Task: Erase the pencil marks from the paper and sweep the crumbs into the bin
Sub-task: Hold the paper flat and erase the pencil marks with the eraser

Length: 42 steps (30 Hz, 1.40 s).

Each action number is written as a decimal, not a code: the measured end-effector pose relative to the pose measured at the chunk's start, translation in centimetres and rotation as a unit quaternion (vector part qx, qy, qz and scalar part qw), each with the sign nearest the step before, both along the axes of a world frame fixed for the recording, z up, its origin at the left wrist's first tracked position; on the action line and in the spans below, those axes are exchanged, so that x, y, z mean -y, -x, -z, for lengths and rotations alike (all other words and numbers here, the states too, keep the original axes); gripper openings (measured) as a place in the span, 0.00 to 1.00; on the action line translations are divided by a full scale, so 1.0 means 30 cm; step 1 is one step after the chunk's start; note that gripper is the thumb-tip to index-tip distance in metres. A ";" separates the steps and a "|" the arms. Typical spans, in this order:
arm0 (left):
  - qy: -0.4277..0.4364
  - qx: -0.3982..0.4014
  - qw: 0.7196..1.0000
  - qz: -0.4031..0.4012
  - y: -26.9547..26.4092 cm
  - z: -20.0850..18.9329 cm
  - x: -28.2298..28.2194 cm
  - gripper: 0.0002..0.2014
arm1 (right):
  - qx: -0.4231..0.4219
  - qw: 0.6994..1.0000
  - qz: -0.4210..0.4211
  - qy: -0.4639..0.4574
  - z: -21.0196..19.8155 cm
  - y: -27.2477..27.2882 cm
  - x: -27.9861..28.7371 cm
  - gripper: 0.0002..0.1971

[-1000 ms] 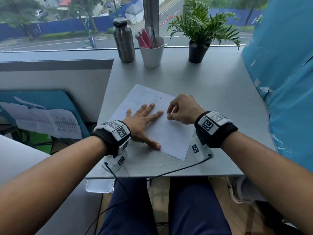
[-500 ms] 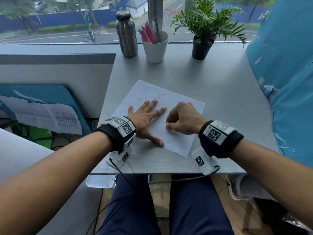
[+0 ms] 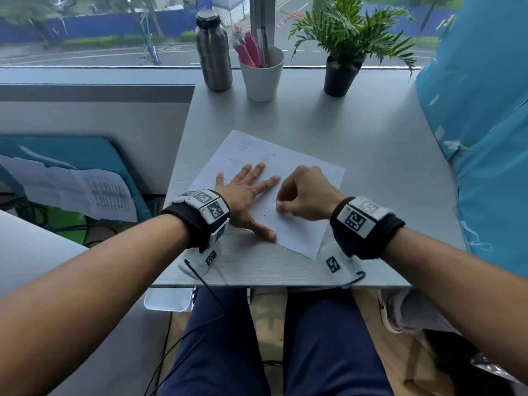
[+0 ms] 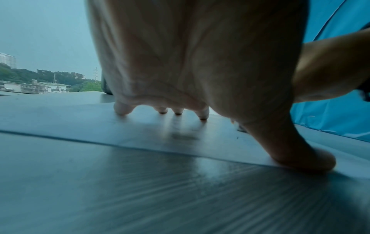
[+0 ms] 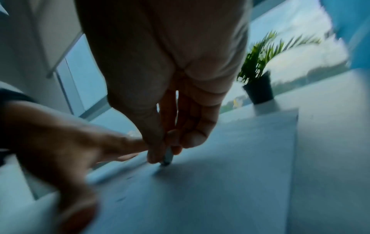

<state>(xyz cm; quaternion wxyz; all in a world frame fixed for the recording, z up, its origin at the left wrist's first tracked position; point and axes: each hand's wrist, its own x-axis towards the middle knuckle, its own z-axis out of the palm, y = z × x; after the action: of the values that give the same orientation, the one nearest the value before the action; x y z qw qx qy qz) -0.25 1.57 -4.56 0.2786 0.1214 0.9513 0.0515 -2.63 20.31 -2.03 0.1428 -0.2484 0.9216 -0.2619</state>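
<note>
Head view: left hand (image 3: 245, 195) flat pinning paper (image 3: 303, 178); right hand (image 3: 307, 195) pinches eraser (image 5: 167, 156) at three o'clock; I'd rub short, light strokes.

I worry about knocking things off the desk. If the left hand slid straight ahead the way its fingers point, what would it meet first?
Probably the white cup of pens. The left hand lies flat on the paper, fingers aimed up and right, with bare table between them; depth is uncertain.
</note>
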 end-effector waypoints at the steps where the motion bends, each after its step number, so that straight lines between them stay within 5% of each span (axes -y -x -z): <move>1: -0.001 0.000 1.000 0.000 0.000 -0.001 0.001 0.66 | 0.006 1.000 -0.003 -0.007 -0.001 0.007 0.000 0.05; 4: -0.006 -0.003 1.000 -0.005 -0.001 -0.002 -0.005 0.66 | -0.004 0.997 0.077 -0.004 -0.010 0.073 -0.026 0.06; 9: -0.004 -0.003 1.000 0.002 -0.001 0.001 -0.003 0.66 | 0.012 1.000 -0.026 -0.008 -0.004 -0.025 0.031 0.05; 13: -0.002 0.000 1.000 -0.005 -0.001 0.000 -0.006 0.66 | -0.017 0.997 0.077 -0.009 -0.015 0.074 -0.001 0.07; 17: 0.001 0.006 1.000 0.004 -0.001 -0.005 -0.002 0.67 | 0.000 1.000 -0.024 -0.013 -0.010 -0.039 0.044 0.05; 21: 0.001 0.005 1.000 -0.002 0.000 -0.011 -0.007 0.66 | -0.025 0.997 0.071 -0.020 -0.023 0.066 0.005 0.07; 25: 0.006 0.008 1.000 0.004 0.000 -0.010 -0.001 0.67 | -0.012 1.000 -0.010 -0.018 -0.003 -0.015 0.037 0.05; 29: 0.002 0.007 1.000 -0.001 0.003 -0.009 -0.008 0.66 | -0.007 0.998 0.069 -0.012 -0.007 0.061 0.006 0.07; 33: 0.004 0.009 1.000 0.005 0.003 -0.012 -0.001 0.67 | 0.002 1.000 0.002 -0.015 0.000 0.015 0.039 0.07; 37: 0.005 0.006 1.000 0.003 0.004 -0.011 -0.009 0.66 | -0.010 0.997 0.074 -0.015 -0.007 0.085 0.018 0.08; 42: 0.000 0.008 1.000 0.006 0.002 -0.009 -0.005 0.66 | -0.006 0.999 0.029 -0.024 0.001 0.063 0.036 0.07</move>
<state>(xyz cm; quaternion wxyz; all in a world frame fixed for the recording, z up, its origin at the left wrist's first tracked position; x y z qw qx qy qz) -0.32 1.73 -4.29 0.2867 0.1270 0.9482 0.0504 -4.53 19.24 -2.06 0.1358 -0.2191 0.9353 -0.2423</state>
